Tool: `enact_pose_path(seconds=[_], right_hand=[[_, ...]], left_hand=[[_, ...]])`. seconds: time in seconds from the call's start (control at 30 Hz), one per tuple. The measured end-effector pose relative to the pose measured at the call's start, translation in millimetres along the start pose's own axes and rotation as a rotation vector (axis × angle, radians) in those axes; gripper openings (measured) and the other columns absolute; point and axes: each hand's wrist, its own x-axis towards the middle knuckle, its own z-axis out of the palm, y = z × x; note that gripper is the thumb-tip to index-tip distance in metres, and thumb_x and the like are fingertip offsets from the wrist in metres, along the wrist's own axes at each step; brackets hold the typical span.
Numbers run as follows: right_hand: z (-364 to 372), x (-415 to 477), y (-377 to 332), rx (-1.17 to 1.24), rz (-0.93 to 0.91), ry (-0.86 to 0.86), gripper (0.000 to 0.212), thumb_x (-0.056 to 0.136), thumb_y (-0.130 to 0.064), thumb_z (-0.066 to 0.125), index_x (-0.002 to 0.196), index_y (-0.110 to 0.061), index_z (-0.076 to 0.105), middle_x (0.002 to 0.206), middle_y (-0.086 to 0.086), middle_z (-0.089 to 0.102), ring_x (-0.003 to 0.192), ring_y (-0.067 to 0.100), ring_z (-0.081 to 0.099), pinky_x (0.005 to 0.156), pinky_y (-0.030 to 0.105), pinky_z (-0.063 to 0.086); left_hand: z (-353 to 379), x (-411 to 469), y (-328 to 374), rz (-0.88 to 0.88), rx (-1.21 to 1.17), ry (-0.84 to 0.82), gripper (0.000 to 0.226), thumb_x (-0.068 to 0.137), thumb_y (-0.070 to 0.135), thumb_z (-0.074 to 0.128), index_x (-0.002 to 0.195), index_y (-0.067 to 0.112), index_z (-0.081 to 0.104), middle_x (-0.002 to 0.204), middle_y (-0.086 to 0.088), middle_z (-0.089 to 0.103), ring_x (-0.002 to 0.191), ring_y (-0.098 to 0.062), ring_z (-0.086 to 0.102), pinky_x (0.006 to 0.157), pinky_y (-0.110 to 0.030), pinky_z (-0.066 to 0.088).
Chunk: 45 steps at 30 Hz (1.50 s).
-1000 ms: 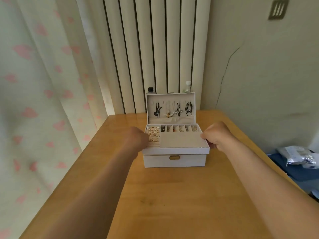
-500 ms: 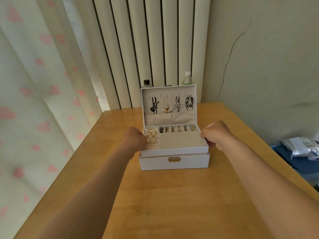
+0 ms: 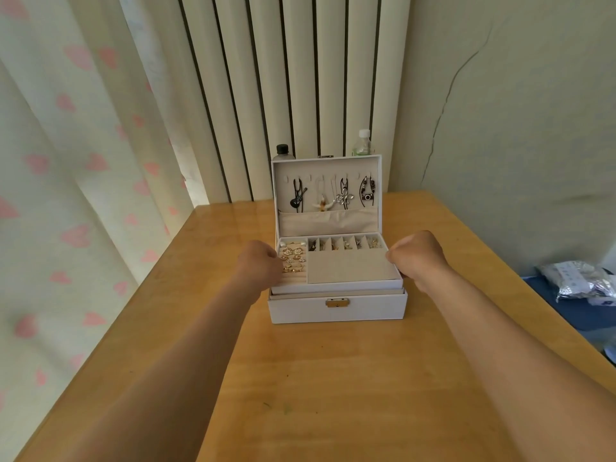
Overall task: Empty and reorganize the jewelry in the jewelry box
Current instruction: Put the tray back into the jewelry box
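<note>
A white jewelry box [image 3: 336,308] with a gold clasp stands on the wooden table [image 3: 333,378], its lid [image 3: 326,191] upright and hung with several pendants. The beige inner tray [image 3: 350,270] sits raised slightly above the box rim; it carries gold rings [image 3: 293,260] on the left and small compartments of earrings along the back. My left hand [image 3: 258,261] grips the tray's left edge and my right hand [image 3: 416,258] grips its right edge, fingers curled and mostly hidden.
Two bottles, one with a black cap [image 3: 282,151] and one with a white cap [image 3: 364,141], stand behind the lid. A curtain with pink hearts [image 3: 66,195] hangs on the left. A silver packet [image 3: 580,281] lies beyond the table's right edge.
The tray has come up out of the box base, held by both hands at its sides. The view has shifted, so the box appears lower and nearer.
</note>
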Motion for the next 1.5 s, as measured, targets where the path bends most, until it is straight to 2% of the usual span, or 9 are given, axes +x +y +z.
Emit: enact_pose_path(seconds=[0.3, 0.53, 0.73, 0.9, 1.17, 1.33, 1.43, 1.47, 1.5], right_hand=[[5.7, -0.7, 6.9, 0.056, 0.043, -0.031, 0.014, 0.080, 0.001, 0.064, 0.080, -0.012, 0.069, 0.092, 0.007, 0.068, 0.087, 0.027, 0.064, 0.057, 0.024, 0.046], [12.3, 1.5, 10.7, 0.093, 0.084, -0.104, 0.018, 0.075, -0.008, 0.056, 0.067, -0.016, 0.041, 0.073, 0.008, 0.044, 0.069, 0.022, 0.042, 0.063, 0.034, 0.030], [24.2, 12.5, 27.1, 0.166, 0.119, -0.187, 0.036, 0.081, -0.017, 0.059, 0.108, 0.006, 0.063, 0.112, 0.026, 0.067, 0.091, 0.036, 0.069, 0.074, 0.043, 0.055], [28.6, 14.4, 31.9, 0.215, 0.098, -0.169, 0.047, 0.072, -0.019, 0.057, 0.110, 0.009, 0.056, 0.117, 0.029, 0.060, 0.073, 0.021, 0.050, 0.067, 0.036, 0.037], [30.0, 5.8, 40.3, 0.182, 0.099, -0.107, 0.021, 0.067, -0.017, 0.051, 0.077, 0.000, 0.057, 0.073, 0.016, 0.055, 0.071, 0.017, 0.045, 0.067, 0.035, 0.033], [14.5, -27.6, 37.0, 0.155, 0.082, -0.043, 0.038, 0.080, -0.007, 0.055, 0.114, 0.011, 0.060, 0.129, 0.017, 0.047, 0.117, 0.033, 0.053, 0.093, 0.071, 0.038], [8.7, -43.9, 40.9, 0.155, 0.078, -0.090, 0.015, 0.080, -0.006, 0.054, 0.085, 0.004, 0.064, 0.111, -0.004, 0.036, 0.093, 0.015, 0.032, 0.081, 0.048, 0.017], [6.1, -50.4, 41.9, 0.163, 0.077, -0.096, 0.018, 0.079, -0.007, 0.055, 0.088, 0.004, 0.066, 0.115, -0.003, 0.037, 0.108, 0.019, 0.036, 0.090, 0.067, 0.025], [4.3, -56.8, 42.9, 0.168, 0.082, -0.106, 0.017, 0.077, -0.008, 0.055, 0.085, 0.001, 0.066, 0.112, -0.004, 0.037, 0.081, 0.024, 0.063, 0.078, 0.039, 0.050]], left_hand=[[2.3, 1.0, -6.9, -0.048, -0.032, 0.022, 0.016, 0.086, -0.001, 0.062, 0.087, 0.015, 0.059, 0.089, -0.005, 0.060, 0.073, -0.022, 0.055, 0.063, -0.033, 0.049], [11.5, 4.0, -19.4, -0.067, -0.103, -0.007, 0.009, 0.090, 0.014, 0.062, 0.098, 0.015, 0.058, 0.095, -0.008, 0.062, 0.074, -0.022, 0.053, 0.060, -0.029, 0.041], [17.8, 8.2, -27.0, -0.101, -0.149, -0.053, 0.014, 0.088, 0.014, 0.057, 0.080, 0.004, 0.063, 0.076, -0.011, 0.056, 0.068, -0.023, 0.047, 0.061, -0.036, 0.036], [22.4, 11.7, -33.0, -0.119, -0.250, -0.082, 0.005, 0.083, 0.013, 0.055, 0.082, 0.017, 0.059, 0.079, -0.008, 0.052, 0.071, -0.021, 0.048, 0.063, -0.037, 0.037], [16.3, 7.0, -35.6, -0.161, -0.243, -0.133, 0.013, 0.071, 0.011, 0.057, 0.081, 0.018, 0.055, 0.084, -0.004, 0.051, 0.075, -0.021, 0.049, 0.063, -0.040, 0.040], [10.6, -17.2, -38.8, -0.153, -0.240, -0.139, 0.011, 0.081, 0.007, 0.060, 0.082, 0.016, 0.055, 0.085, -0.004, 0.050, 0.077, -0.021, 0.048, 0.065, -0.039, 0.040], [4.8, -36.2, -42.0, -0.157, -0.231, -0.134, 0.010, 0.082, 0.007, 0.064, 0.084, 0.014, 0.057, 0.087, -0.006, 0.051, 0.078, -0.021, 0.050, 0.067, -0.038, 0.043], [3.0, -43.8, -42.5, -0.160, -0.225, -0.130, 0.011, 0.084, 0.006, 0.063, 0.084, 0.015, 0.056, 0.087, -0.006, 0.052, 0.078, -0.021, 0.050, 0.067, -0.038, 0.043], [1.7, -50.7, -43.0, -0.156, -0.226, -0.128, 0.012, 0.085, 0.005, 0.062, 0.085, 0.015, 0.056, 0.086, -0.007, 0.053, 0.078, -0.022, 0.051, 0.067, -0.038, 0.043]])
